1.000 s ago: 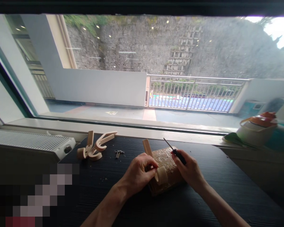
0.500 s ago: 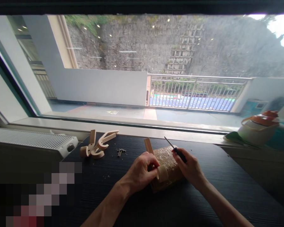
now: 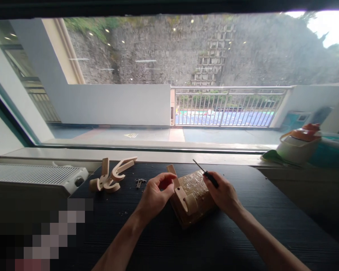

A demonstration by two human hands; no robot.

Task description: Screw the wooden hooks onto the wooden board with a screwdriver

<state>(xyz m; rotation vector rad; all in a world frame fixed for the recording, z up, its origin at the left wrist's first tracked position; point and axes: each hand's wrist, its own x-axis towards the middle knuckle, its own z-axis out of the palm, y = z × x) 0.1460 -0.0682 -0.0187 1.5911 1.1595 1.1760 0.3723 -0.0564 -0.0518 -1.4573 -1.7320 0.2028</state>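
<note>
My right hand (image 3: 224, 194) is wrapped around the black handle of a screwdriver (image 3: 210, 179), its thin metal shaft pointing up and left. Below and left of it, on the dark table, lies a brown block (image 3: 200, 184) with a rough, pitted top. Along the block's left side rests a pale wooden J-shaped hook (image 3: 180, 192), with dark holes in its flat stem. My left hand (image 3: 158, 192) is just left of that hook, thumb and forefinger curved and apart. Whether its fingertips touch the hook's edge is hard to tell.
Several similar wooden hooks (image 3: 113, 177) lie in a heap at the table's back left. Beside them is a small pile of screws (image 3: 140, 183). A white radiator (image 3: 36, 175) stands left of the table. A rounded container with an orange top (image 3: 301, 141) is at the right by the window.
My left hand has drawn back left from the hook's curved end, and its fingers have parted. More of the hook shows. My right hand still holds the screwdriver. The view has shifted slightly.
</note>
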